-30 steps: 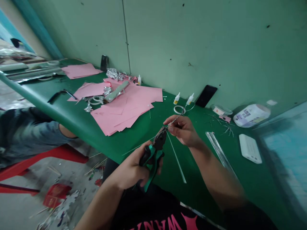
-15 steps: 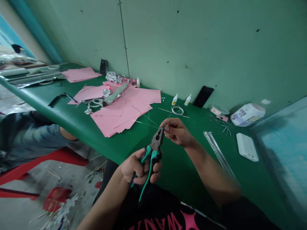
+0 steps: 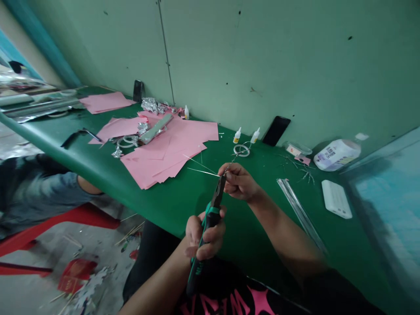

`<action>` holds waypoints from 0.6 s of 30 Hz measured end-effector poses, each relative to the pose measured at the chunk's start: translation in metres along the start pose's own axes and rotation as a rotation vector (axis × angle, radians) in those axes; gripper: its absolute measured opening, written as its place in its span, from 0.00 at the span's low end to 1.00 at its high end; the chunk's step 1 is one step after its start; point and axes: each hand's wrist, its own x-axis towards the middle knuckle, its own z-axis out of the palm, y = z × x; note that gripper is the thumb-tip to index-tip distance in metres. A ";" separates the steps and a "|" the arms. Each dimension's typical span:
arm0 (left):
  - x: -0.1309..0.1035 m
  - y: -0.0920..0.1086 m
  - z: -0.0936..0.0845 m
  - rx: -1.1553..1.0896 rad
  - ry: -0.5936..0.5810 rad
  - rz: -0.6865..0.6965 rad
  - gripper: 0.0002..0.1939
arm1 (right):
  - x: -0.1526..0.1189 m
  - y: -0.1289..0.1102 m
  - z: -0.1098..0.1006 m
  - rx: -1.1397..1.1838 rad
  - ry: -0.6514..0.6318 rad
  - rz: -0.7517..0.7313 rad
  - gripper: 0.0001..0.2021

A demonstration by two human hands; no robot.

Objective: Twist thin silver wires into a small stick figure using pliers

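Note:
My left hand [image 3: 207, 236] is closed around the green-and-black handles of a pair of pliers [image 3: 217, 192], seen edge-on. The jaws meet a thin silvery wire [image 3: 205, 172] close to my right fingertips; whether they clamp it cannot be made out. My right hand [image 3: 240, 181] pinches the wire, whose twisted part runs up past the fingers. Loose straight ends of it stick out leftward over the table, towards the pink paper sheets [image 3: 177, 151]. Just beyond my right hand lies a coil of wire [image 3: 242, 150].
Two small glue bottles [image 3: 237, 135] and a phone [image 3: 276, 130] stand along the wall. To the right are straight wires [image 3: 297, 210], a white box [image 3: 337, 199] and a plastic bottle [image 3: 337, 154]. At left, another person's sleeve [image 3: 42, 188] shows beside a red stool [image 3: 85, 223].
The pliers have rolled from showing their flat face to edge-on, and my left hand has turned with them. The loose wire ends have shifted. My right hand stays pinched on the wire.

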 end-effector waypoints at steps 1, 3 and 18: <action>0.000 0.003 -0.002 0.025 -0.003 -0.012 0.37 | 0.000 -0.001 0.000 -0.002 0.015 0.000 0.13; -0.002 0.010 -0.004 0.071 -0.126 -0.038 0.39 | -0.001 -0.005 0.002 -0.005 0.062 -0.009 0.14; -0.051 0.046 0.105 1.361 0.684 0.494 0.37 | -0.004 -0.037 0.022 -0.080 0.526 -0.114 0.12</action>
